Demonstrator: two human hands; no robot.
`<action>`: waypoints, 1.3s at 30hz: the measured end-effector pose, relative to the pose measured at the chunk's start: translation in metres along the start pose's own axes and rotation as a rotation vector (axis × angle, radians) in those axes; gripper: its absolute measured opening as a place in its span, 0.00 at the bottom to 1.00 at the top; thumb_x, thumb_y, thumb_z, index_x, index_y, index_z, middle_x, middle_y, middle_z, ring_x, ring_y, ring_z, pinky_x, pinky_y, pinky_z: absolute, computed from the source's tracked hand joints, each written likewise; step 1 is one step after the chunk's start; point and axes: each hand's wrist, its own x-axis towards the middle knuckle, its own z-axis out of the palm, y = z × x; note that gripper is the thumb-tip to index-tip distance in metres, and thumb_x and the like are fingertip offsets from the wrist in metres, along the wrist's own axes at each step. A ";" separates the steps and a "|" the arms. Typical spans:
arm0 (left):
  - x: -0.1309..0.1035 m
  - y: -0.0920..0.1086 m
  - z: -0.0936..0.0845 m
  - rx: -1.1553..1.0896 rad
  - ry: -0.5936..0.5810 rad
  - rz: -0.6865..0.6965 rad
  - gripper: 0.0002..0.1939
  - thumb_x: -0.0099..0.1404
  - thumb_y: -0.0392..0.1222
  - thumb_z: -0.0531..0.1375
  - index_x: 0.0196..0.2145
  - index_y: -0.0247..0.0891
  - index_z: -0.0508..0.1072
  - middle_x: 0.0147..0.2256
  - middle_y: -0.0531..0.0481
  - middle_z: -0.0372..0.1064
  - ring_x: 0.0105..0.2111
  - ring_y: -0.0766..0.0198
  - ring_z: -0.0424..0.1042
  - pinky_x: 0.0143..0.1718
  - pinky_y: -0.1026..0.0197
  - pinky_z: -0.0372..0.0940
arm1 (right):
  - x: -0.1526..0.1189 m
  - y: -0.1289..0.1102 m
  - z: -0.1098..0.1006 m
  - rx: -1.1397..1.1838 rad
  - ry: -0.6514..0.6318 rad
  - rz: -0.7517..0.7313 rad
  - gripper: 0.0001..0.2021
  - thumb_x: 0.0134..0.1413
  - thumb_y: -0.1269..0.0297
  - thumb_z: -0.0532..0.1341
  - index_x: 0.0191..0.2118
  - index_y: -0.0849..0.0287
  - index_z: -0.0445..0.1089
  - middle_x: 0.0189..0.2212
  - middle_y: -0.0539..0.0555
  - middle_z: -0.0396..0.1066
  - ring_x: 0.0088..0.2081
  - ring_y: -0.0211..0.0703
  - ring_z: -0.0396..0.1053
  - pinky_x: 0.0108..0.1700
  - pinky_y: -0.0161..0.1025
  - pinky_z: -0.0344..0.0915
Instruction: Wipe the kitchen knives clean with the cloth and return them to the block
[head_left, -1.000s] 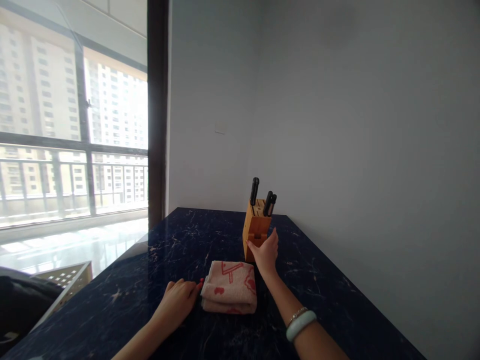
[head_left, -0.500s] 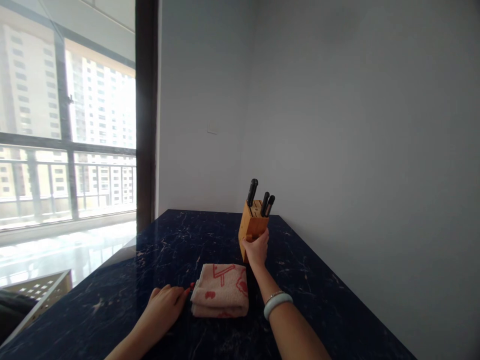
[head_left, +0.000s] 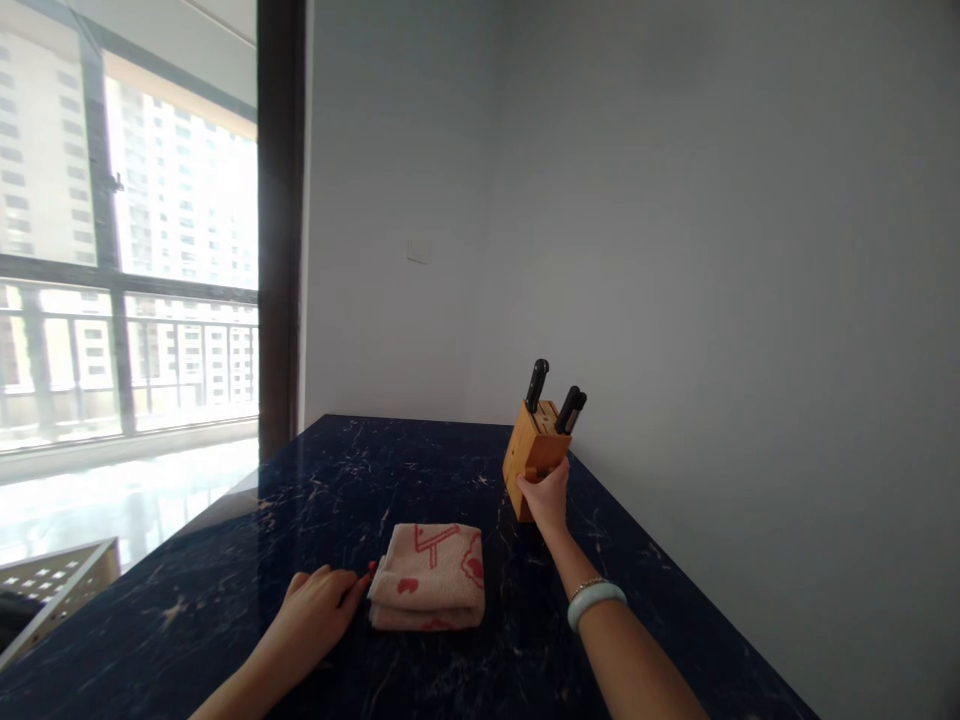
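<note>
A wooden knife block [head_left: 536, 455] with several black-handled knives stands tilted near the far right part of the dark marbled table [head_left: 390, 470]. My right hand [head_left: 547, 495] grips the lower front of the block. A folded pink towel with red figures [head_left: 431, 578] lies in front, to the left of my right forearm. Beside the towel's left edge, my left hand [head_left: 322, 605] rests low over the table with its fingers closed. Something small and red shows at its fingertips, touching or very near the towel; I cannot make out what it is.
A grey wall [head_left: 712, 350] rises along the table's right side and far end. Large windows [head_left: 180, 230] and a dark frame [head_left: 281, 230] are on the left. A pale perforated rack or chair [head_left: 67, 590] stands beside the table's left edge.
My right hand and the knife block have moved right, away from the towel. The view has shifted slightly; my left hand keeps its place beside the towel.
</note>
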 end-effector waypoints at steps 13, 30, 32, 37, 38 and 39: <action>0.001 0.003 -0.002 0.013 -0.064 0.022 0.20 0.63 0.46 0.43 0.29 0.41 0.73 0.31 0.48 0.73 0.39 0.58 0.67 0.40 0.57 0.50 | -0.091 -0.017 -0.027 -0.197 -0.424 0.154 0.13 0.49 0.56 0.52 0.37 0.53 0.69 0.37 0.53 0.71 0.45 0.50 0.63 0.47 0.46 0.51; 0.001 0.000 0.005 -0.002 -0.003 0.036 0.23 0.64 0.50 0.42 0.27 0.42 0.73 0.29 0.49 0.73 0.36 0.58 0.68 0.40 0.56 0.51 | -0.065 -0.018 -0.065 -0.491 -0.665 0.018 0.10 0.41 0.55 0.57 0.21 0.53 0.71 0.24 0.52 0.73 0.36 0.53 0.69 0.43 0.51 0.51; 0.002 -0.001 0.008 -0.010 -0.001 0.028 0.23 0.63 0.51 0.42 0.26 0.42 0.73 0.29 0.49 0.73 0.36 0.58 0.68 0.40 0.56 0.51 | -0.052 -0.008 -0.081 -0.564 -0.601 -0.002 0.10 0.41 0.57 0.56 0.20 0.54 0.71 0.25 0.54 0.73 0.37 0.55 0.68 0.43 0.53 0.50; 0.005 -0.006 0.014 -0.042 -0.013 0.008 0.21 0.63 0.52 0.44 0.29 0.44 0.74 0.30 0.49 0.73 0.36 0.58 0.69 0.41 0.55 0.51 | -0.029 0.015 -0.108 -0.700 -0.476 -0.007 0.11 0.43 0.58 0.55 0.21 0.56 0.71 0.26 0.57 0.72 0.39 0.59 0.66 0.43 0.55 0.49; 0.006 -0.006 0.015 -0.045 -0.013 0.008 0.21 0.62 0.52 0.44 0.30 0.44 0.74 0.30 0.49 0.73 0.37 0.57 0.69 0.41 0.55 0.51 | -0.026 0.019 -0.109 -0.715 -0.457 -0.003 0.12 0.44 0.58 0.54 0.21 0.56 0.71 0.26 0.58 0.72 0.39 0.59 0.66 0.42 0.55 0.49; 0.007 -0.007 0.015 -0.046 -0.014 0.009 0.21 0.62 0.52 0.44 0.30 0.44 0.74 0.30 0.49 0.73 0.37 0.57 0.69 0.42 0.55 0.51 | -0.025 0.022 -0.110 -0.727 -0.439 0.000 0.12 0.44 0.57 0.54 0.21 0.56 0.71 0.26 0.58 0.72 0.39 0.58 0.66 0.42 0.55 0.50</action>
